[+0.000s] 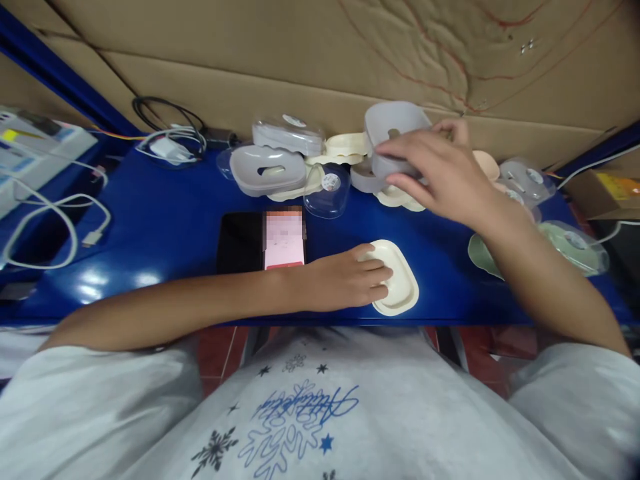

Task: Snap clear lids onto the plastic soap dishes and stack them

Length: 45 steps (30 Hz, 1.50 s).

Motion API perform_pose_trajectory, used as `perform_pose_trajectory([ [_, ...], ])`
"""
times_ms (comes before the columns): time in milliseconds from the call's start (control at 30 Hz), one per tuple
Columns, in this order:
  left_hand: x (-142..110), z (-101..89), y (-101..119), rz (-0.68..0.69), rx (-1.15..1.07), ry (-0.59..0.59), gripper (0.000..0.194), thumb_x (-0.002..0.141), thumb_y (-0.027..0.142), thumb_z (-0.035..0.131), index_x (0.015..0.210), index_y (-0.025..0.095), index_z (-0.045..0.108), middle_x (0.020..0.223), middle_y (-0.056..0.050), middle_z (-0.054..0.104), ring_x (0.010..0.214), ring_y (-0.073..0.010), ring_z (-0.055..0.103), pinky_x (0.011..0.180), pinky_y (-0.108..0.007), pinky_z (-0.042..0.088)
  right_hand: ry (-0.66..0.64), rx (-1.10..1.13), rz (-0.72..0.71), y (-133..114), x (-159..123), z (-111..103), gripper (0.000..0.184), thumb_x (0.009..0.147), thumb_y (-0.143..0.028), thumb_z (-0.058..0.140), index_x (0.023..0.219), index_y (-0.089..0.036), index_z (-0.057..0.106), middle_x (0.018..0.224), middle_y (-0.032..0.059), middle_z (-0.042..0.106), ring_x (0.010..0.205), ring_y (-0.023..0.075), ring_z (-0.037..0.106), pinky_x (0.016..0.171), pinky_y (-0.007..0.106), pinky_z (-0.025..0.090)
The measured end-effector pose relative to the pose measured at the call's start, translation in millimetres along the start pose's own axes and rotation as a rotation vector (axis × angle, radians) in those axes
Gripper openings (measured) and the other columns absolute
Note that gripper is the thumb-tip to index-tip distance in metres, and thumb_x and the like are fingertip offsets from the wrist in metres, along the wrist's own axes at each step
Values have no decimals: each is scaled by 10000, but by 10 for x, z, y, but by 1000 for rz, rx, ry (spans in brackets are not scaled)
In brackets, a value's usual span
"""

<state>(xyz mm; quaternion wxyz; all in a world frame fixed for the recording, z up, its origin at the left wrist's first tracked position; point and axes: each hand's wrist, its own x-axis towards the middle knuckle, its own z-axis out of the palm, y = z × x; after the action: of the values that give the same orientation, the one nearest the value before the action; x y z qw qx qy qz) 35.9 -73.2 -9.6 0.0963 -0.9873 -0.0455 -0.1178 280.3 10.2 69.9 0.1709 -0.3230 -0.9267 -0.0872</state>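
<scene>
On the blue table in front of me lies a cream soap-dish tray (401,272) with rounded corners. My left hand (353,279) reaches over its left side, thumb at the top rim and bent fingers on its inside. Farther back, my right hand (440,163) is closed on a grey soap dish (387,120) with a slot in its bottom, tilted so that its inside shows. Part of its right side is hidden behind the fingers. Below it are another grey dish (364,177) and a cream scalloped piece (397,198).
Left of centre sit another grey dish (267,170), a clear lid (327,192) and a phone (284,240) with a lit screen. Clear-lidded green pieces (570,247) lie at right. A charger (173,150), cables and a power strip (40,150) are at left. Cardboard (250,73) stands behind.
</scene>
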Motion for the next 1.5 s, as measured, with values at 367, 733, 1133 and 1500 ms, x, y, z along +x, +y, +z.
perform_pose_trajectory([
  [367,-276,-608,-332,-316,144,16,226,1173,235,462,1178,216,687,1217,-48,782,1070,-230,743,903,-371,547,-98,-124,210,440,274,191,427,1142,-249,500,1566,-214,522,1570,100,621,1425,306,529,1235,620,324],
  [733,-640,-434,-2050,-884,228,8,426,1052,618,574,1224,247,695,1145,-39,698,1016,-232,545,1073,-460,447,-126,-190,427,220,-1130,-292,411,1123,-436,479,1394,-212,691,1447,187,714,1346,391,659,1092,559,465],
  [1133,-455,-439,-1618,-963,345,-173,577,1140,471,543,1648,234,411,1605,-91,527,1450,-287,485,1246,-626,379,-87,-65,460,-444,-1753,236,520,1101,-442,580,1580,-239,572,1672,224,510,1503,497,536,1180,782,423],
  [1500,-499,-330,-489,-537,82,102,362,1128,318,503,1451,296,662,1413,-70,727,1323,-293,674,1289,-637,340,-296,406,117,15,-1140,206,746,1023,-400,723,1704,-403,417,1823,76,306,1672,415,307,1285,749,356],
])
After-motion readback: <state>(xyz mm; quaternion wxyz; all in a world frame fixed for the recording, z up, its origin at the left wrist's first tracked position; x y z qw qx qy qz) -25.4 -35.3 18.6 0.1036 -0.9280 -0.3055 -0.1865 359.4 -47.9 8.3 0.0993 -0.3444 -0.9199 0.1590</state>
